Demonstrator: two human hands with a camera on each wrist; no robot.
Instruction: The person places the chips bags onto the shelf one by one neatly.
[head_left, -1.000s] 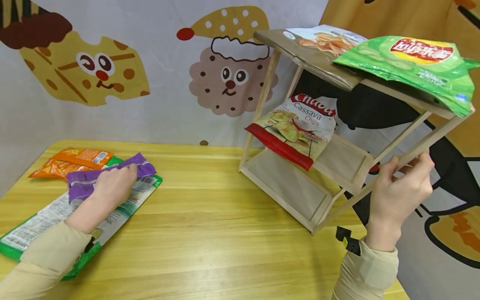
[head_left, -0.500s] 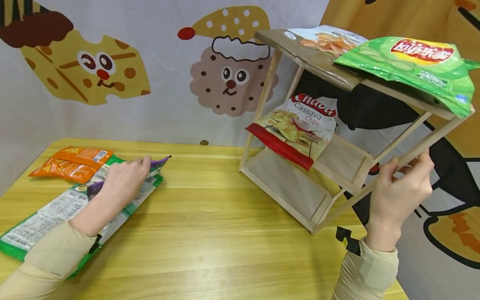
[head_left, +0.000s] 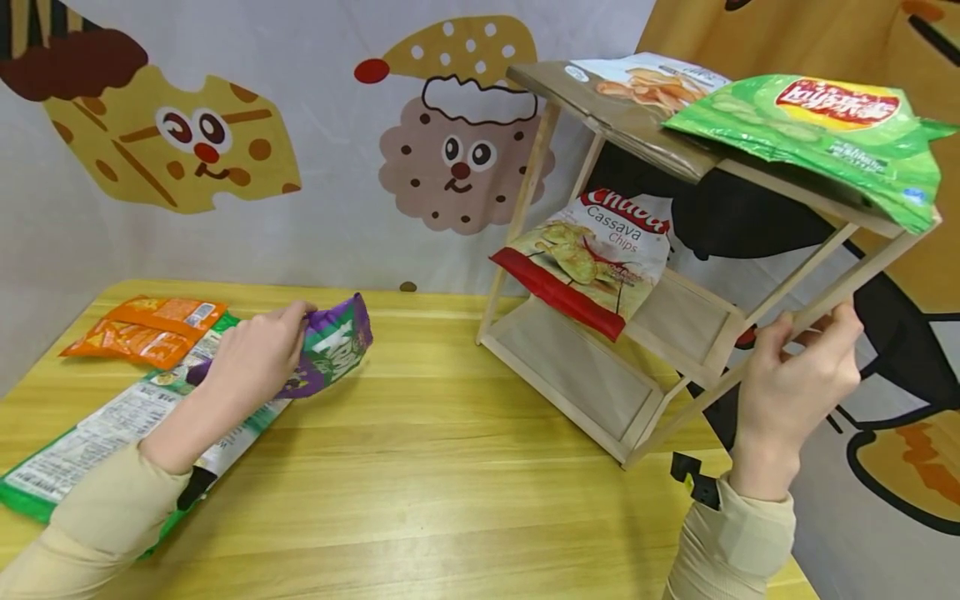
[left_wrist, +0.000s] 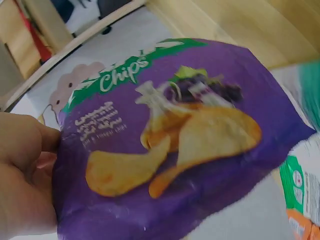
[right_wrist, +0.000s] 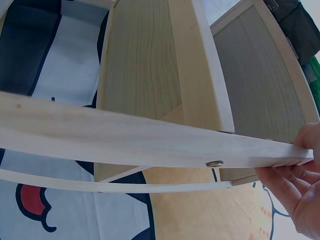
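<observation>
Head view's got both hands busy. A purple chip bag (head_left: 337, 342) is being gripped in the left hand (head_left: 258, 346), held over the table (head_left: 420, 500) near the far end of a big green-edged bag (head_left: 97, 437) that's lying printed side up. Some orange snack packaging (head_left: 150, 329) is parked right by that end too. From the left wrist the purple one is seen nearly filling the view, "Chips" printed on a green strip, and it's pinched at the edge. Over on the other side, an upright of the wooden rack (head_left: 573, 367) is grasped by the right hand (head_left: 798, 379), fingers and thumb wrapped round the bar, as also seen from the right wrist. A red-and-cream cassava chips bag (head_left: 592, 258) is propped at a slant inside the rack, and a bright green bag (head_left: 817, 133) and a brown one (head_left: 600, 100) are laid on top.
</observation>
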